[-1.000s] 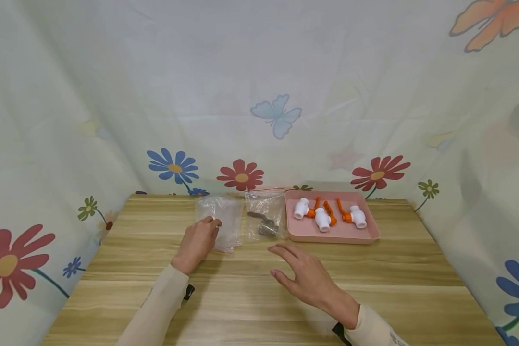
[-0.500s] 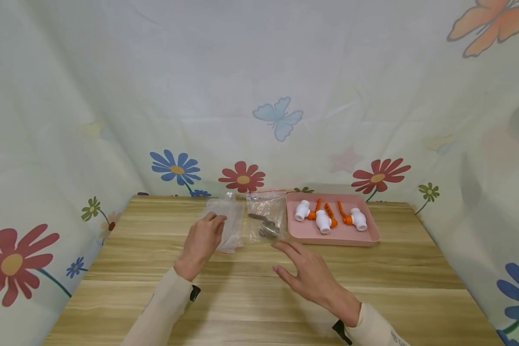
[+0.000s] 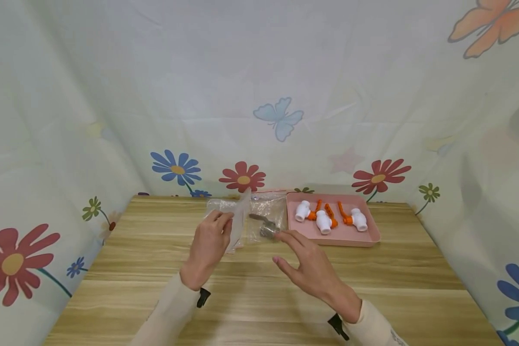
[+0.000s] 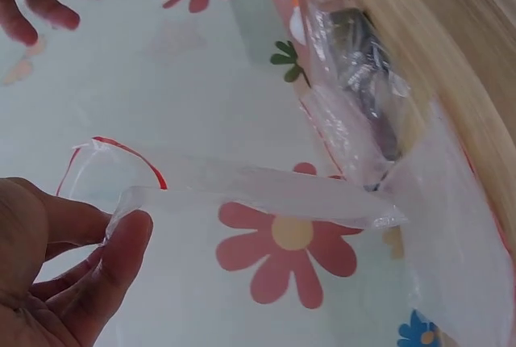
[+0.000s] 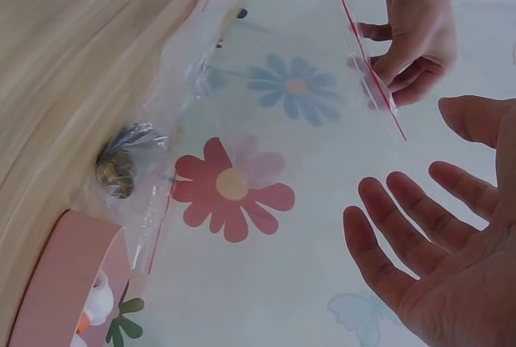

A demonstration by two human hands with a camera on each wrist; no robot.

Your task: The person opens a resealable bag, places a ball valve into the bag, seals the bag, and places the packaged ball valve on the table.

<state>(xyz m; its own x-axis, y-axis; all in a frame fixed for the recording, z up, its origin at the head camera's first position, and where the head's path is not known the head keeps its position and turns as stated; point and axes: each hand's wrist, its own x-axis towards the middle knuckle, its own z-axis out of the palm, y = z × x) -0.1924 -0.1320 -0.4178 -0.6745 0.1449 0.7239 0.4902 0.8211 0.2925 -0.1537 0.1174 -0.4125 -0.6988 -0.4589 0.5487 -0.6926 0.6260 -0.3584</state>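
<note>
Between thumb and fingers, my left hand point(image 3: 208, 245) pinches a clear zip bag point(image 3: 240, 216) by its red-lined end; the left wrist view shows that bag point(image 4: 266, 190) stretching away from the fingertips. Other flat clear bags point(image 4: 451, 234) lie on the table beneath it. My right hand point(image 3: 315, 271) is raised with its fingers spread and holds nothing; in the right wrist view its palm point(image 5: 459, 282) faces the bag. Just beyond the right fingertips lies another zip bag point(image 3: 278, 209) with a dark metal valve point(image 3: 269, 229) inside.
A pink tray point(image 3: 343, 238) stands at the back right, touching or close beside the bag with the metal valve. It holds three white valves point(image 3: 323, 221) with orange handles. Behind the wooden table point(image 3: 251, 298) hangs a flowered cloth point(image 3: 216, 120).
My left hand has lifted one bag from the pile and moved right and nearer my right hand. My right hand has barely moved, its fingers staying spread.
</note>
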